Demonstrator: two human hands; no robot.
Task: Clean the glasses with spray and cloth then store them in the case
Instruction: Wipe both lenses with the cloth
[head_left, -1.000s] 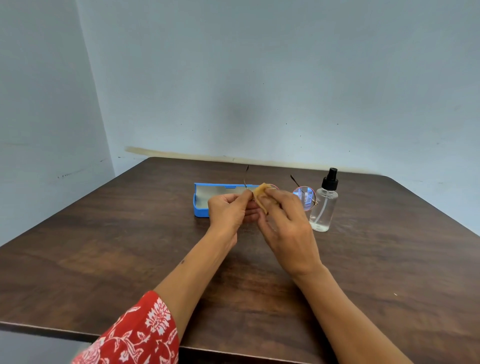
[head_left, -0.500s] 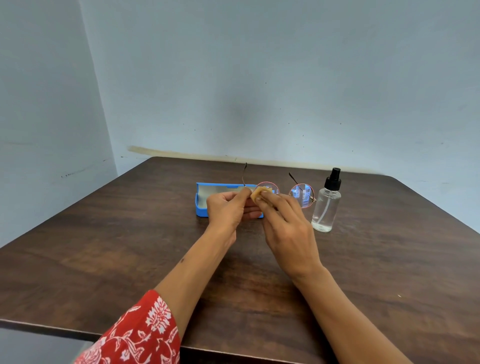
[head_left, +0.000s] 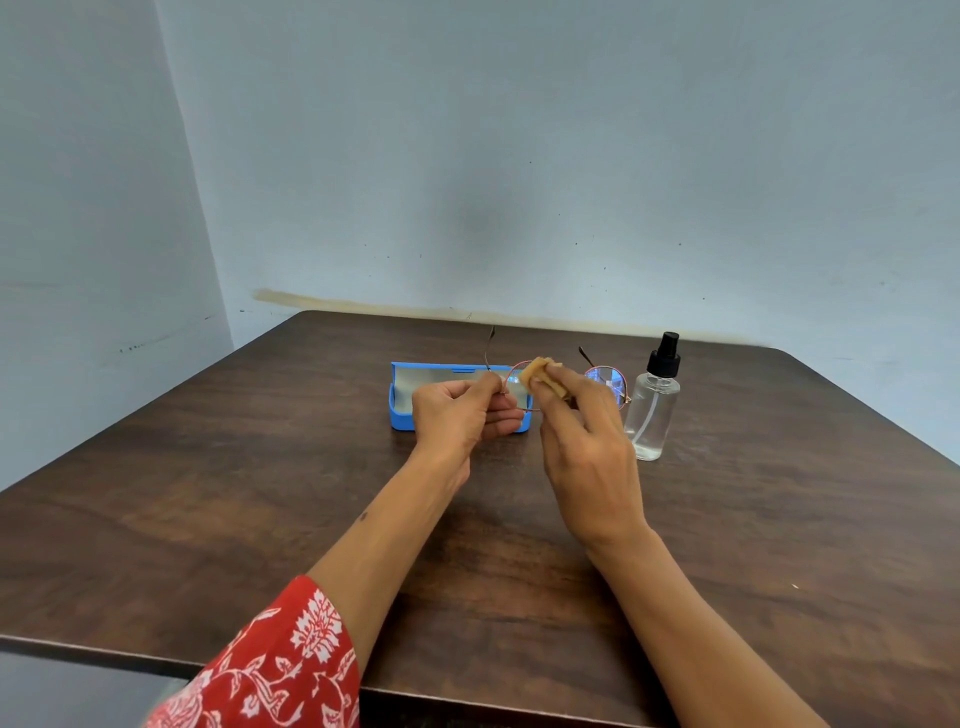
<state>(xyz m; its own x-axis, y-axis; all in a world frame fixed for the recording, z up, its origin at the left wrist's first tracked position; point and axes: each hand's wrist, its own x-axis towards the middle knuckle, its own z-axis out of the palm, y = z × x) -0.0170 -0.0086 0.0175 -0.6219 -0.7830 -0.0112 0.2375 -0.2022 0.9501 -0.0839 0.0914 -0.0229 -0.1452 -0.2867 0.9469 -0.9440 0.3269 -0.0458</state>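
Note:
Thin-rimmed round glasses (head_left: 605, 380) are held above the table, their temples pointing away from me. My left hand (head_left: 460, 410) pinches the frame at its left hinge. My right hand (head_left: 582, 441) pinches a small tan cloth (head_left: 543, 375) against the left lens. The right lens shows bare beside that hand. Behind my hands lies the open blue case (head_left: 402, 400), partly hidden by them. A clear spray bottle (head_left: 653, 410) with a black pump stands upright just right of the glasses.
A dark wooden table (head_left: 208, 493) fills the view, with its near edge at the bottom. Pale blue walls close it in at the back and left. My red patterned sleeve (head_left: 275, 670) shows at the lower left.
The cloth has slid up along the left lens, and my right hand has shifted slightly, uncovering more of the right lens. My left hand keeps its hold on the frame.

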